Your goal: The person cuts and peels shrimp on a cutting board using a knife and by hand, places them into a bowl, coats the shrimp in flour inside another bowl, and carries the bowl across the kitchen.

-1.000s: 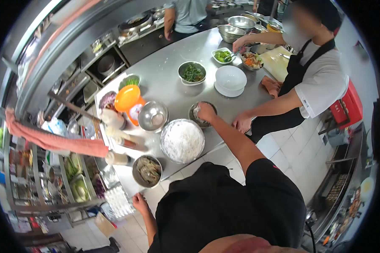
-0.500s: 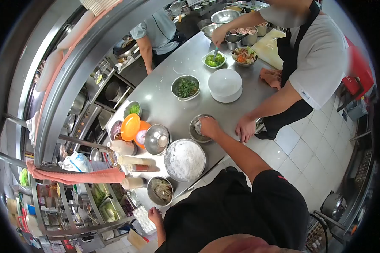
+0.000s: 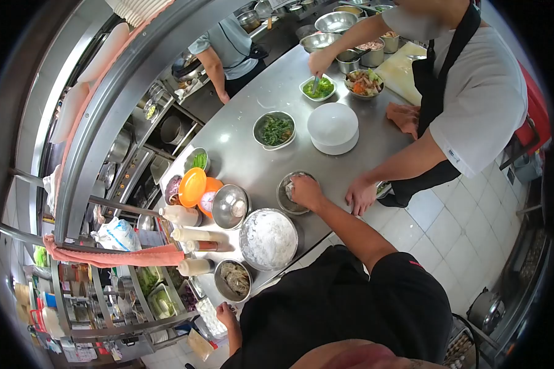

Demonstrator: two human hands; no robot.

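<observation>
My right hand reaches into a small metal bowl at the middle of the steel table. Its fingers are closed around something whitish that I cannot make out. My left hand hangs low beside my body in a loose fist, and nothing shows in it. Just above that hand, a metal bowl holds greyish raw shrimp. A wide metal bowl of white powder stands between the two hands. Close behind it is another metal bowl with a small pale thing inside.
Opposite, a co-worker's hand works over a dish of green vegetables; their other hand leans on the table edge. White bowls, a bowl of chopped greens and squeeze bottles stand around. Another person is farther back.
The view has shifted slightly. My right hand remains in the small bowl and my left stays low. The co-worker's hand has dipped a little closer to the green vegetables.
</observation>
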